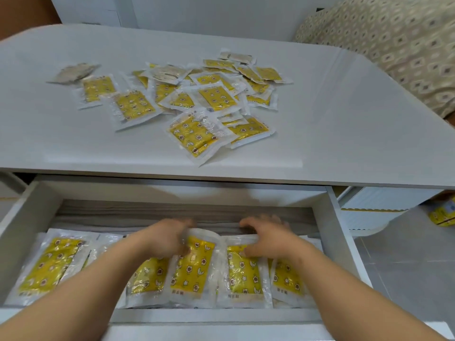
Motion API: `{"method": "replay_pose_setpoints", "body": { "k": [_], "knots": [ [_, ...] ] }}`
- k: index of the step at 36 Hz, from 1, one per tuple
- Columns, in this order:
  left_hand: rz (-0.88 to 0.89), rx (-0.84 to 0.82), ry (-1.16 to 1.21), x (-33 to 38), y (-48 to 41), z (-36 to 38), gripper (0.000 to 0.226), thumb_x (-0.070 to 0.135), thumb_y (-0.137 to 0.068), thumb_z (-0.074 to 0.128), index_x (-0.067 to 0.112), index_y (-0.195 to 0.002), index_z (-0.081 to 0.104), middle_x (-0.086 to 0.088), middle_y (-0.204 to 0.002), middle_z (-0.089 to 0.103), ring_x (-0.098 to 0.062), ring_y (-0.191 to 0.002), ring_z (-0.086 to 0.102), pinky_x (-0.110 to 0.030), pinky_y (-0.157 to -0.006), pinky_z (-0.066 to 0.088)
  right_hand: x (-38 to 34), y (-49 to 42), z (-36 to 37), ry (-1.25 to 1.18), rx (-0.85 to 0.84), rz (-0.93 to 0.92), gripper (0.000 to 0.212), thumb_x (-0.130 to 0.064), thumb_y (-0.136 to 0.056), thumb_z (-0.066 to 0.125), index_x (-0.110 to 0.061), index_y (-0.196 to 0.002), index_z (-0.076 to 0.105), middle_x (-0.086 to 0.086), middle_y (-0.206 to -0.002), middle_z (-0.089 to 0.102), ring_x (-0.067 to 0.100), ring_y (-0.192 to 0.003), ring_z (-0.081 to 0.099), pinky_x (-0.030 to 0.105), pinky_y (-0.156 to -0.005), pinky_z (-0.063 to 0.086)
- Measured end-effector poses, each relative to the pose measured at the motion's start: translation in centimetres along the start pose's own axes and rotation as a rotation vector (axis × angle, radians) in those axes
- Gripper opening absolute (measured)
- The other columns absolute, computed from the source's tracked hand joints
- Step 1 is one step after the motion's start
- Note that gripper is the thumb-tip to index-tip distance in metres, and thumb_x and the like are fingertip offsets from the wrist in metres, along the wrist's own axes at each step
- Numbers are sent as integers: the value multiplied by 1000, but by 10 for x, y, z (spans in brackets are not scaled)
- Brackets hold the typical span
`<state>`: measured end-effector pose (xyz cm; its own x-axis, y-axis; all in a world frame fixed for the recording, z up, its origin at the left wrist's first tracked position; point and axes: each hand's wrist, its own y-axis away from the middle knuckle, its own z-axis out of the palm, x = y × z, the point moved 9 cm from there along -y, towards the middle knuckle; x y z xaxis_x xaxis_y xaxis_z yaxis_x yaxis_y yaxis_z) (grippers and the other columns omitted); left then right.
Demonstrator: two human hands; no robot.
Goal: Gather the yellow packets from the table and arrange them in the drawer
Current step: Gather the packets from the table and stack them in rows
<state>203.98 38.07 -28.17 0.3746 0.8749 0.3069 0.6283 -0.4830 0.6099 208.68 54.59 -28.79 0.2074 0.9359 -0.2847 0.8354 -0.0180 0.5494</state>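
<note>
Several yellow packets in clear wrappers lie in a loose pile on the white table. Below the table edge, the white drawer stands pulled out. A row of yellow packets lines its bottom from left to right. My left hand grips the top left corner of a middle packet, whose upper edge curls up. My right hand rests with spread fingers on the top of the neighbouring packet. The blur hides the fingertips.
A grey strip of drawer bottom shows behind the row. A patterned cushion sits at the back right. A yellow box lies on the tiled floor at the right, beside a white cabinet.
</note>
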Motion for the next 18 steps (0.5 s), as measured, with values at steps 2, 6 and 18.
{"method": "replay_pose_setpoints", "body": {
  "k": [2,6,18],
  "knots": [
    [-82,-20,-165,-8,-2,3,55,23,-91,54,17,-141,34,-6,-138,48,-22,-121,49,-25,-90,41,9,5,5,79,-94,50,73,-41,-79,68,-34,-142,31,3,-146,32,27,-137,21,43,-111,19],
    [-156,27,-387,-10,0,0,61,40,-86,53,24,-141,33,-6,-145,36,-27,-134,31,-38,-105,33,5,7,9,200,-156,16,75,-39,-82,66,-30,-146,28,4,-152,26,30,-140,19,44,-114,18],
    [83,54,-232,29,-17,25,82,52,-80,61,34,-147,18,1,-144,29,-23,-134,23,-39,-111,23,53,16,-5,61,-33,231,85,-36,-75,74,-20,-144,28,8,-145,28,27,-134,29,38,-104,37]
  ]
}}
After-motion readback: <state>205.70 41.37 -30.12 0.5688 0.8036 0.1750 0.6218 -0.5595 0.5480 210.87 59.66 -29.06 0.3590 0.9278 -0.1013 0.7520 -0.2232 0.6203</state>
